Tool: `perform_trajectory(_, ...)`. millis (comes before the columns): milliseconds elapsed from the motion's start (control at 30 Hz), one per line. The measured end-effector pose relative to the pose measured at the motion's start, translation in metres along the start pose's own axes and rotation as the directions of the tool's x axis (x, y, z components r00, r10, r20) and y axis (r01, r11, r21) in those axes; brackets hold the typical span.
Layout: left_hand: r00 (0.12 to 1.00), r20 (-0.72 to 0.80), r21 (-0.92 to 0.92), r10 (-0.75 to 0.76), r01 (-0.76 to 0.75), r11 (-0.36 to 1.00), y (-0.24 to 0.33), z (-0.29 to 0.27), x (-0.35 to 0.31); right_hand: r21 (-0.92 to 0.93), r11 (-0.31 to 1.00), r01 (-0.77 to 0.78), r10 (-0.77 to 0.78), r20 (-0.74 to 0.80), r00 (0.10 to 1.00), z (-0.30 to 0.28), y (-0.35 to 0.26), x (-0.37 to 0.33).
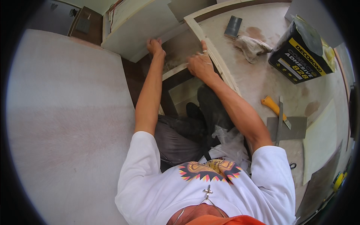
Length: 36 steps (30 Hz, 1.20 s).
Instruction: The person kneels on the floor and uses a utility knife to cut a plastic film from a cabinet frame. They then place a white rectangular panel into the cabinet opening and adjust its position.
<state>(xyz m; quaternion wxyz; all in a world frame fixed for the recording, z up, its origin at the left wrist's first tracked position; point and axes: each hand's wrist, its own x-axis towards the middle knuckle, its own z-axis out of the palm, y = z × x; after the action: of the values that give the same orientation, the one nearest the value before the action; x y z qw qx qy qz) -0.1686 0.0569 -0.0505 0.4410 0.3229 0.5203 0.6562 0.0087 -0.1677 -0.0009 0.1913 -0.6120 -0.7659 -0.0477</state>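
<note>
My left hand [155, 47] is closed beside the lower part of a pale upright panel [146, 28], its fingertips turned away from view. Farther right, my right hand [201, 66] is against the inner side of a bare wooden frame [221, 69]. One ringed finger stretches forward along the wood while the others bend inward. What either hand pinches, if anything, is hidden. Between the hands lies a dull brown recess [182, 48], with a narrow wooden crosspiece [174, 71] in front of it.
A black and yellow adhesive tin [300, 54] stands at right, near a crumpled rag [252, 48] and a dark block [233, 26]. A yellow-handled scraper [275, 108], a metal strip [279, 122] and a grey sheet [298, 127] lie closer. A broad whitish board [67, 112] fills the left.
</note>
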Motion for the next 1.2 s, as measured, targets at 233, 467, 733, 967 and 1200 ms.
perform_trajectory(233,0.853,0.33,-0.245,0.404,-0.336,0.909,0.155,0.076,-0.05,0.01,1.0,0.008,-0.007,-0.099,0.995,0.004,0.005,-0.003)
perform_trajectory(467,0.387,0.636,-0.36,0.667,-0.615,0.701,0.278,0.09,-0.147,-0.007,1.0,0.005,-0.006,-0.149,0.989,0.01,0.006,-0.003)
perform_trajectory(733,-0.051,0.784,-0.372,0.619,-0.837,0.401,0.33,0.057,-0.196,0.007,1.0,0.017,-0.016,-0.149,0.989,0.01,0.007,-0.001)
perform_trajectory(967,0.004,0.763,-0.246,0.646,-0.923,0.296,0.356,0.024,-0.194,0.06,0.998,-0.021,0.02,0.011,1.0,-0.001,0.002,-0.002)
perform_trajectory(1200,-0.11,0.706,-0.32,0.699,-0.93,0.178,0.392,-0.012,-0.205,-0.005,1.0,0.0,0.0,0.058,0.998,-0.007,-0.004,0.0)
